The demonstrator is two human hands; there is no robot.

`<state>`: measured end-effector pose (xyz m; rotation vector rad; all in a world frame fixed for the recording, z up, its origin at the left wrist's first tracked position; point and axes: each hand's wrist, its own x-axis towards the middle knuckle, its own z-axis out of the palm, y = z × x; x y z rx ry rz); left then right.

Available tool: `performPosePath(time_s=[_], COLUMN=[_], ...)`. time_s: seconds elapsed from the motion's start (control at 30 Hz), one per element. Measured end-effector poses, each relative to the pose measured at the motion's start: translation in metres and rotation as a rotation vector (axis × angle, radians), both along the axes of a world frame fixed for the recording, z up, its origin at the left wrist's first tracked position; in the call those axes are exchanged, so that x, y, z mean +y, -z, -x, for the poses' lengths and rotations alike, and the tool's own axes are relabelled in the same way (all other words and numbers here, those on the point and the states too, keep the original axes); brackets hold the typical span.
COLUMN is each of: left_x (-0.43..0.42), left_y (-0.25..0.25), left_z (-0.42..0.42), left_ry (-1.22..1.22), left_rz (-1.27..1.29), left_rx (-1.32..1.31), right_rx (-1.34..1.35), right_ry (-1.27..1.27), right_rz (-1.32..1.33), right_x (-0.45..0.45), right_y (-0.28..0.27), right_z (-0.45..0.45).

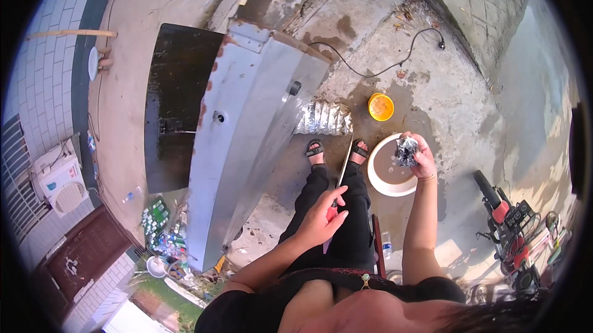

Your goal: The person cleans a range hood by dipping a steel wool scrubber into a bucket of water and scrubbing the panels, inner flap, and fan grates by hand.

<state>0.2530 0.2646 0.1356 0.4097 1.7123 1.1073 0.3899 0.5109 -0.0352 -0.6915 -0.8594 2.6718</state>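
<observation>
My right hand point(422, 159) is closed on a crumpled grey-and-black wad point(406, 151) that looks like a steel wool scourer, raised above a white basin point(395, 190) of murky water. In front of my lap, my left hand point(322, 217) is curled around the dark handle of a long, thin metal tool point(346, 163). Its narrow shaft points away from me between my feet; the exact kind is unclear. Left of my legs stands a large, grease-stained metal range hood point(256, 123), with a silver foil duct point(324, 118) lying beside it on the ground.
Beyond the basin is a yellow tub point(381, 106). A black power cord point(386, 72) trails over the wet concrete. To the right stands a red-and-black bike point(506, 216). Several green bottles point(155, 216) lie behind the hood, and a plastic bottle point(386, 245) stands near my seat.
</observation>
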Motion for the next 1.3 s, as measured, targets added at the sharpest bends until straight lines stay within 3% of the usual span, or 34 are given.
performPosePath(time_s=[0.2, 0.33, 0.43, 0.6, 0.67, 0.8, 1.03, 1.27, 1.3], left_x=[-0.056, -0.129, -0.217, -0.380, -0.411, -0.450, -0.441, -0.427, -0.424], left_y=[-0.126, -0.186, -0.188, -0.172, -0.185, -0.153, -0.136, -0.121, -0.120], left_z=[0.008, 0.017, 0.016, 0.004, -0.003, -0.014, -0.010, 0.008, 0.012], left_ry=[-0.381, -0.621, -0.919, -1.246, -1.284, -1.411, -1.521, -1.639, -1.618], left_rz=[-0.263, -0.157, 0.093, 0.435, 0.592, 0.609, 0.596, 0.695, 0.717], left_rx=[0.112, 0.189, 0.488, 0.709, 0.620, 0.717, 0.619, 0.572, 0.558], right_rx=[0.169, 0.386, 0.311, 0.215, 0.240, 0.358, 0.394, 0.939, 0.889], right_ry=[-0.512, -0.807, -0.904, -0.870, -0.871, -0.760, -0.746, -0.539, -0.658], right_rz=[-0.316, -0.505, -0.561, -0.693, -0.929, -1.795, -2.518, -2.647, -2.682], right_x=[-0.035, -0.101, -0.170, -0.282, -0.324, -0.387, -0.424, -0.459, -0.459], right_y=[-0.204, -0.303, -0.353, -0.357, -0.333, -0.283, -0.227, -0.160, -0.155], right_z=[0.102, 0.181, 0.223, 0.292, 0.325, 0.371, 0.427, 0.484, 0.489])
